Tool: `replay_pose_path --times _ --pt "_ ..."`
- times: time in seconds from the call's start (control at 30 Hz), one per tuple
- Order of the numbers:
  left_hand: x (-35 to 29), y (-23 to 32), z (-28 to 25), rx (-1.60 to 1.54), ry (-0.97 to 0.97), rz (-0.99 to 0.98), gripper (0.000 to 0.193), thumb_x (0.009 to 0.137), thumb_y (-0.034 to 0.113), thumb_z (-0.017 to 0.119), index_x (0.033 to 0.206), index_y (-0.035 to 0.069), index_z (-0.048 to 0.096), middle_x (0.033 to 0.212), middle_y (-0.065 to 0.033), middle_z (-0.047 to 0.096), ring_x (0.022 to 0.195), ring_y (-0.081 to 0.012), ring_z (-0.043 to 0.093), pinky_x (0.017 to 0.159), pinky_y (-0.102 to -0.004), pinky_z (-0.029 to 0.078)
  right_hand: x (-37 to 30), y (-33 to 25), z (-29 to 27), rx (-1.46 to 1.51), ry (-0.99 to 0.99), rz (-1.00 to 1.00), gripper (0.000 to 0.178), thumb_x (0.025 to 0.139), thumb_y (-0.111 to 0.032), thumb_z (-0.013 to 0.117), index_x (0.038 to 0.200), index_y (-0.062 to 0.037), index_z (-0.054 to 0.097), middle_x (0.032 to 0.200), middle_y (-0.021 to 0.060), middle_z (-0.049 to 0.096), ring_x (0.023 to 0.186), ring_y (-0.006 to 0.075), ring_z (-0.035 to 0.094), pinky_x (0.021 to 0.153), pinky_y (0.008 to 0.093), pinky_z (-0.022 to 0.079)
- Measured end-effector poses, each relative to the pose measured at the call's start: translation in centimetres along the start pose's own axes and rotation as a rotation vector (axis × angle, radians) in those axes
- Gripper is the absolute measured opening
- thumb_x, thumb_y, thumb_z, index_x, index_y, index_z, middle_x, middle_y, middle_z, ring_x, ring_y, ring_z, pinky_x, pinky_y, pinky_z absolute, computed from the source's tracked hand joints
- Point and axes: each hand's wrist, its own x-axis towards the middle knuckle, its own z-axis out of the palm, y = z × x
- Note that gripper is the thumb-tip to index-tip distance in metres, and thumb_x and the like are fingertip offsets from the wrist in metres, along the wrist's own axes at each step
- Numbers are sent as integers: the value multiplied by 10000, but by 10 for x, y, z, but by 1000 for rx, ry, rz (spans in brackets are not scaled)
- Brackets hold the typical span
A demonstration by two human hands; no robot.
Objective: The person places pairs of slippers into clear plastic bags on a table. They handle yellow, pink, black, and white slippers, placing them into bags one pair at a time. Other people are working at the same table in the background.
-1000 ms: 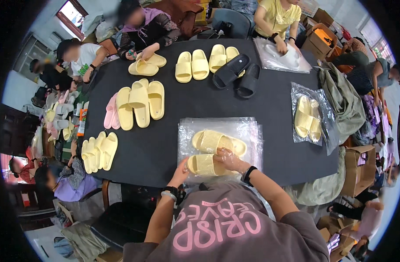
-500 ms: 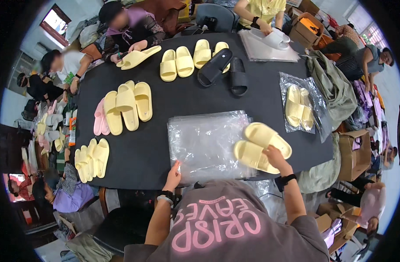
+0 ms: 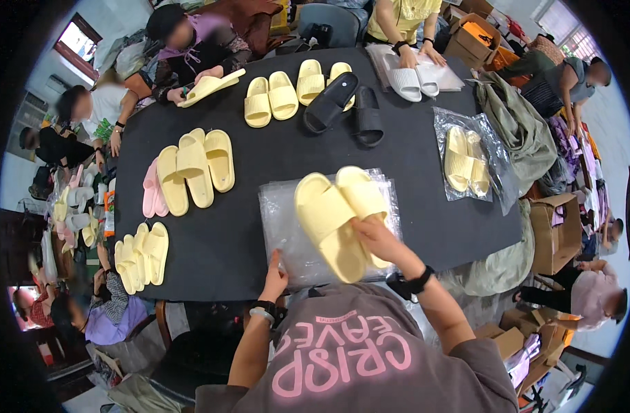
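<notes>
My right hand [image 3: 383,242] grips a pair of pale yellow slide sandals [image 3: 322,201], held tilted above a stack of clear plastic bags [image 3: 279,213]. Its fingers are closed on the right-hand sandal, and the two sandals lie side by side with their toes pointing in different ways. At the lower left edge of the stack, my left hand [image 3: 276,277] is closed with its fingertips on the top bag. The sandals hide much of the stack's middle.
More yellow sandals [image 3: 206,172] stand on the black table [image 3: 260,151], with pink ones [image 3: 154,189] beside them and a black pair [image 3: 366,117] beyond. A bagged yellow pair [image 3: 466,162] lies right. Across the table, one person handles white sandals [image 3: 408,82], another a yellow one.
My right hand has carried the yellow sandals leftward from the right side of the bags to over their middle. My left hand stays at the bag edge. A person opposite has lowered white sandals.
</notes>
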Motion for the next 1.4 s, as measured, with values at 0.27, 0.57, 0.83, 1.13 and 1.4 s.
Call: replay_pose_path --times 0.27,0.57,0.83,1.13,1.4 --pt "12 -4 -19 -38 -128 -32 813 719 -4 663 1416 -9 245 1457 -216 276 1226 -241 435 780 -274 479 6 57 84 -173 -98 119 499 855 -176 512 1344 -137 418 1181 296 458 1099 457 460 946 458 400" --pt "101 89 -51 525 264 314 579 717 100 668 1265 72 485 1144 -142 513 1094 -320 468 941 -412 383 -49 59 31 -253 40 288 273 819 -134 555 1089 -92 562 1100 166 552 1016 339 523 837 436 451" --pt "130 93 -32 997 54 47 572 809 306 599 1332 125 453 1479 -96 269 1306 -299 319 1050 -495 253 -83 106 49 -108 36 441 363 851 -94 444 1208 -44 407 1008 280 601 913 436 591 787 521 443" --pt "97 157 21 628 -47 506 499 767 169 599 1243 51 506 1158 -217 495 1035 -389 501 883 -486 409 -75 91 35 -179 -95 496 396 850 -110 414 1243 -61 398 959 272 622 879 426 611 761 518 453" --pt "84 191 107 851 -247 333 524 802 428 610 1214 117 524 1029 -180 546 906 -336 594 680 -444 506 -71 95 31 -241 -161 449 371 861 -128 411 1227 -64 388 990 272 616 900 413 609 761 507 460"
